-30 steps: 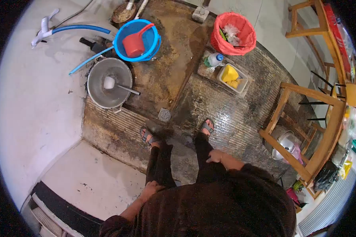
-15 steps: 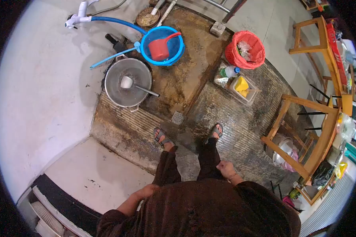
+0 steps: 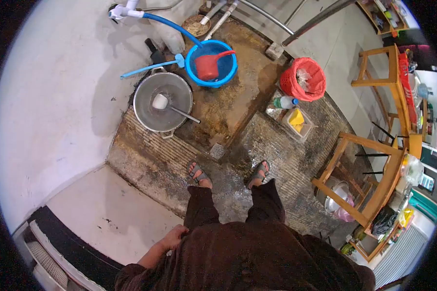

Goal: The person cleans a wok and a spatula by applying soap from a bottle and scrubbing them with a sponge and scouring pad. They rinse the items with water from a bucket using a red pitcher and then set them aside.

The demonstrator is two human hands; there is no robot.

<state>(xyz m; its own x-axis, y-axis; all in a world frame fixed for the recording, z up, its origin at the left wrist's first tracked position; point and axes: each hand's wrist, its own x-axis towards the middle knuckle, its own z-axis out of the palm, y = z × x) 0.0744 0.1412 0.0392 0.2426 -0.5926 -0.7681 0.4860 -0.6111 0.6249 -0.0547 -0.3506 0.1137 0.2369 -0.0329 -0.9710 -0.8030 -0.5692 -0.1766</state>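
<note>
My left hand [image 3: 174, 237] is at my left hip, fingers curled in against the dark brown trousers [image 3: 200, 206], pinching the cloth at their side. Part of the fingers is hidden by the fabric. My right hand is out of sight behind the brown top [image 3: 247, 252]. Ahead of my sandalled feet, a large metal pot [image 3: 145, 106] stands by the wall, holding a white-cupped ladle [image 3: 160, 101] with a grey handle. Beside it, a red dipper [image 3: 207, 68] rests in the blue basin [image 3: 191, 75], into which a blue hose [image 3: 172, 28] leads.
A light-blue long-handled tool [image 3: 150, 69] leans between wall and basin. To the right are a red-lined basket [image 3: 290, 85], a bottle [image 3: 282, 102] and a plastic tub [image 3: 299, 135] with yellow cloth. Wooden frames [image 3: 369, 141] line the right side. A drain [image 3: 217, 151] lies in the wet floor.
My right hand, earlier by my right thigh, has gone out of view. My left hand stays at my hip. The feet have shifted slightly, and the view has tilted a little.
</note>
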